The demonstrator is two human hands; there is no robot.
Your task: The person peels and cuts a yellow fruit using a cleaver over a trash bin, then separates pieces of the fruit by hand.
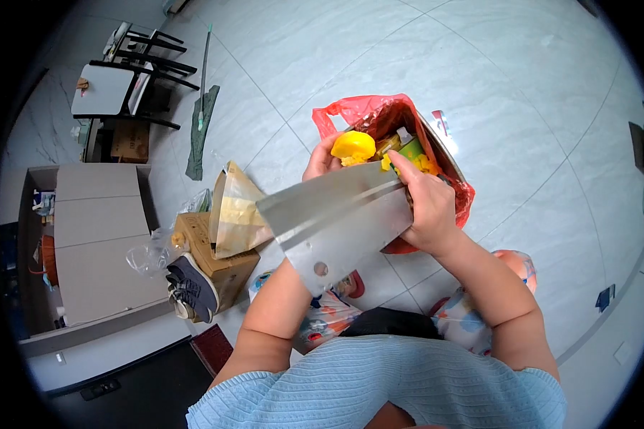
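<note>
My right hand (pixel 431 207) is closed around the handle end of a broad metal cleaver (pixel 336 236). Its wide blade, with a round hole near one corner, points toward the lower left. Part of my left hand (pixel 320 163) shows behind the blade's upper edge, its fingers curled round a smooth yellow piece of fruit or squash (pixel 354 146); I cannot make out which kind. Both hands are over a bin lined with a red plastic bag (pixel 365 107). Yellow scraps (pixel 428 164) and a green item (pixel 411 149) lie inside the bag. The blade hides the bag's near left part.
On the left, a cardboard box (pixel 218 264) carries dark shoes (pixel 193 286) at its side, and a paper bag (pixel 237 211) leans by it. Beyond are a low grey cabinet (pixel 100 207), a white chair (pixel 104 89) and a mop (pixel 202 121) on the tiled floor (pixel 522 136).
</note>
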